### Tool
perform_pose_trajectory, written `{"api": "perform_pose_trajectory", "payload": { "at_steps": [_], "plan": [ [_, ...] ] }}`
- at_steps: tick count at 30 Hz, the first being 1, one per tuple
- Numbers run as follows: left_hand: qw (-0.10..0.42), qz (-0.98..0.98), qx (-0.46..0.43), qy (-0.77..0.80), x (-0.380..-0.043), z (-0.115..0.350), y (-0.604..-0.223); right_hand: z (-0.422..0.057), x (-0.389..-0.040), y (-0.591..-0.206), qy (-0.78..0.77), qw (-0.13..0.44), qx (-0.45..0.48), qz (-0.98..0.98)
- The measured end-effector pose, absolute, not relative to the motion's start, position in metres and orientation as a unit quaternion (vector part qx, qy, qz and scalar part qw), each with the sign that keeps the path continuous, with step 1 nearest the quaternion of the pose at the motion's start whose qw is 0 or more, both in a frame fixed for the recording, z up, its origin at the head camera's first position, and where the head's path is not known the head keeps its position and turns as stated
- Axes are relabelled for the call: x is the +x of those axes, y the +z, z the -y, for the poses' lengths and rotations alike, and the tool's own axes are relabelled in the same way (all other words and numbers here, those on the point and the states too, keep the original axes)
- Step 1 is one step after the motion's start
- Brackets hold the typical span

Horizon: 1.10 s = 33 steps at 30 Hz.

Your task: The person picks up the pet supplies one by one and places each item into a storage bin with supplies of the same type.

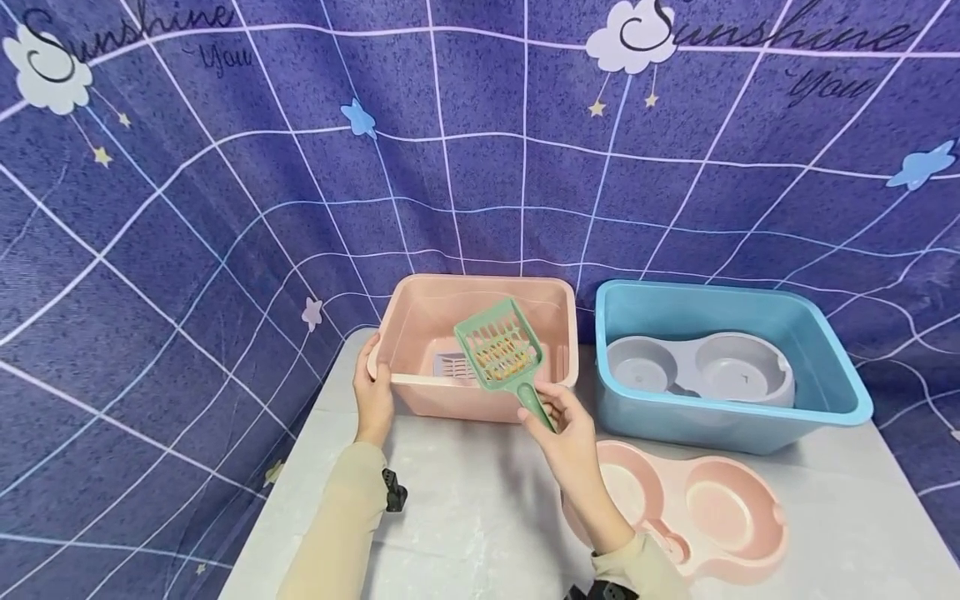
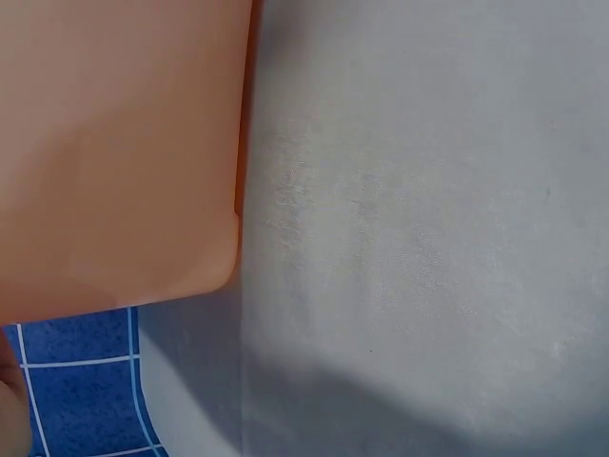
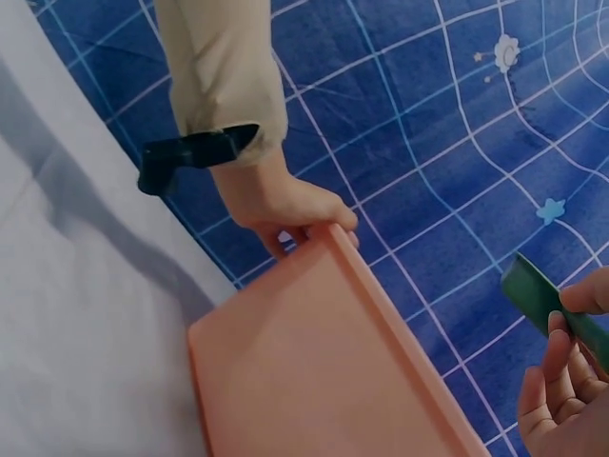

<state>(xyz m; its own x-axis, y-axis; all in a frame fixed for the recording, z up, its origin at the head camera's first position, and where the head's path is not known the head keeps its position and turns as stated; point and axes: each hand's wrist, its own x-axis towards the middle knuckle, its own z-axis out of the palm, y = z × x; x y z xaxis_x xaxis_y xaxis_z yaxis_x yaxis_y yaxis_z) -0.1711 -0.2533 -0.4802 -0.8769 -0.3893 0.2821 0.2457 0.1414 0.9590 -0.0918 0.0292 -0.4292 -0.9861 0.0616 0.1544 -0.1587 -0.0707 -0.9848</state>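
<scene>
My left hand (image 1: 373,396) grips the front left corner of a pink plastic bin (image 1: 457,396). In my right hand (image 1: 566,429) is the handle of a green slotted litter scoop (image 1: 491,317), its head tilted over the bin's front rim. Orange and yellow bits show at the scoop's slots. Inside the bin lies a grey slotted piece (image 1: 450,367), partly hidden by the scoop. The right wrist view shows the left hand (image 3: 295,205) at the bin's corner, and the right hand's fingers (image 3: 561,357) around the green handle.
To the right stands a blue bin (image 1: 697,425) holding a grey double bowl (image 1: 678,367). A pink double bowl (image 1: 723,467) lies on the white-covered table (image 1: 450,517), partly behind my right forearm. A blue gridded curtain (image 1: 480,167) hangs behind.
</scene>
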Motion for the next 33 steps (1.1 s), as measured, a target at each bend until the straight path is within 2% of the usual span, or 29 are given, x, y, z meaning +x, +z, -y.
{"api": "perform_pose_trajectory", "payload": {
  "at_steps": [11, 33],
  "plan": [
    [0.232, 0.713, 0.061, -0.659, -0.172, 0.257, -0.481, -0.029, -0.113, -0.423, 0.713, 0.087, 0.035, 0.695],
    [0.241, 0.709, 0.072, -0.658, -0.174, 0.250, -0.477, -0.029, -0.151, -0.419, 0.691, 0.067, 0.029, 0.719]
  ]
}}
